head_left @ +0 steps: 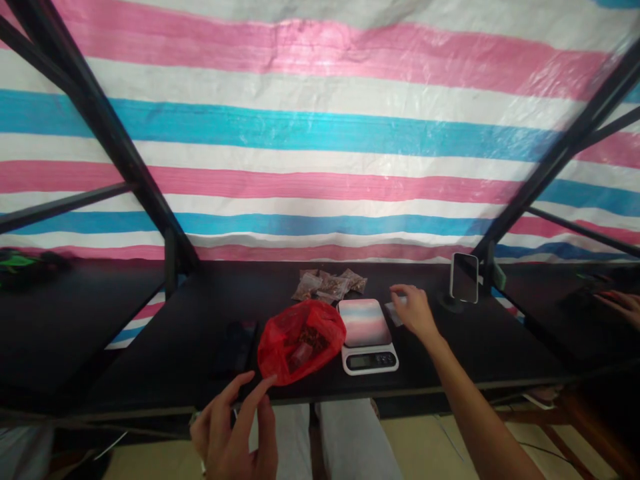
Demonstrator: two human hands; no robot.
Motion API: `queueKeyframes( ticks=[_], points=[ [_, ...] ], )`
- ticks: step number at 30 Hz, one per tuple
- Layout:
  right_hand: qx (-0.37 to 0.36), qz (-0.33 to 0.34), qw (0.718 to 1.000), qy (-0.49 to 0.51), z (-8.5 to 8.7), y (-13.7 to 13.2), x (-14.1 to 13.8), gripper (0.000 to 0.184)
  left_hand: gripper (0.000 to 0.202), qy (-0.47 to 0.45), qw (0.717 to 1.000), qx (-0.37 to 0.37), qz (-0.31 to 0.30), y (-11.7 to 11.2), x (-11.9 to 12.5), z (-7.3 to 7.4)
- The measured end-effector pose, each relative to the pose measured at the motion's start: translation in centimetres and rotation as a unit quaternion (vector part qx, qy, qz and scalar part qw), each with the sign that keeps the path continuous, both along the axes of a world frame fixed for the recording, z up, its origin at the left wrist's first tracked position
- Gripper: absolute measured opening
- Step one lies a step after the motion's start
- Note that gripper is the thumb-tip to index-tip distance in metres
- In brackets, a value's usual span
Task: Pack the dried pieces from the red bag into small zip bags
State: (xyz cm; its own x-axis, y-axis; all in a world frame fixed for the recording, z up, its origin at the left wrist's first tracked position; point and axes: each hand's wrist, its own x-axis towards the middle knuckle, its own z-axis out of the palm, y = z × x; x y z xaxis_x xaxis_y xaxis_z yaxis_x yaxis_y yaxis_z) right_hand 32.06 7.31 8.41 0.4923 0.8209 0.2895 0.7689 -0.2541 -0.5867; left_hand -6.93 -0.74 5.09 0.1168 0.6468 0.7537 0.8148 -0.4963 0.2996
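My right hand (414, 310) reaches across the black table (200, 347) to a small clear packet (395, 312) just right of the kitchen scale (367, 335); its fingers curl down onto the packet. My left hand (235, 427) hovers in front of the table's near edge, fingers loosely spread, holding nothing. It is nearest to the red plastic bag (300, 340), which lies open with brownish pieces inside. Several small filled clear packets (327, 285) lie behind the bag and the scale.
A phone on a stand (464, 279) is at the right. A dark flat object (237, 343) lies left of the red bag. Black frame bars (100, 127) rise at both sides before a striped tarp (320, 133). Another person's hand (623, 305) rests at far right.
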Motion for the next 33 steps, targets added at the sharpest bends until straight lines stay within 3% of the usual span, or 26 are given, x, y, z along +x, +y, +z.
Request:
queueKeyframes(
  ticks=[4, 8, 12, 15, 19, 21, 23, 26, 29, 33],
  points=[
    [-0.049, 0.099, 0.994, -0.011, 1.0, 4.9, -4.7, 0.016, 0.033, 0.02, 1.0, 0.0, -0.023, -1.1, 1.8, -0.5],
    [-0.067, 0.095, 0.993, -0.012, 1.2, 7.5, -8.1, 0.025, 0.036, 0.009, 0.999, -0.024, -0.028, -2.8, 3.8, -1.1],
    [-0.066, 0.092, 0.993, 0.028, 0.8, 8.2, -8.7, 0.011, 0.04, 0.0, 0.999, -0.028, -0.023, -4.4, 4.9, -1.3],
    [-0.03, 0.125, 0.989, 0.079, 1.0, 8.1, -8.4, 0.016, 0.041, 0.014, 0.999, -0.042, -0.024, -5.1, 5.1, -1.4],
    [0.059, 0.166, 0.97, 0.165, 2.4, 6.7, -7.8, 0.033, 0.036, 0.054, 0.997, -0.037, -0.052, -3.4, 5.6, -0.2],
    [0.104, 0.171, 0.958, 0.203, 3.5, 5.2, -7.3, 0.047, 0.03, 0.065, 0.995, -0.078, -0.019, -1.0, 6.3, 1.2],
    [0.141, 0.172, 0.948, 0.229, 4.7, 3.2, -6.9, 0.056, 0.029, 0.089, 0.982, -0.165, 0.031, 1.7, 7.1, 2.8],
    [0.179, 0.181, 0.931, 0.261, 6.5, -0.1, -6.2, 0.056, 0.029, 0.199, 0.918, -0.34, 0.048, 5.0, 8.3, 4.2],
    [0.204, 0.192, 0.916, 0.288, 7.8, -2.9, -5.7, 0.05, 0.026, 0.226, 0.899, -0.372, 0.046, 5.7, 8.8, 4.1],
    [0.213, 0.189, 0.911, 0.297, 8.9, -5.1, -5.2, 0.045, 0.029, 0.215, 0.903, -0.367, 0.052, 4.9, 8.8, 4.2]
  ],
)
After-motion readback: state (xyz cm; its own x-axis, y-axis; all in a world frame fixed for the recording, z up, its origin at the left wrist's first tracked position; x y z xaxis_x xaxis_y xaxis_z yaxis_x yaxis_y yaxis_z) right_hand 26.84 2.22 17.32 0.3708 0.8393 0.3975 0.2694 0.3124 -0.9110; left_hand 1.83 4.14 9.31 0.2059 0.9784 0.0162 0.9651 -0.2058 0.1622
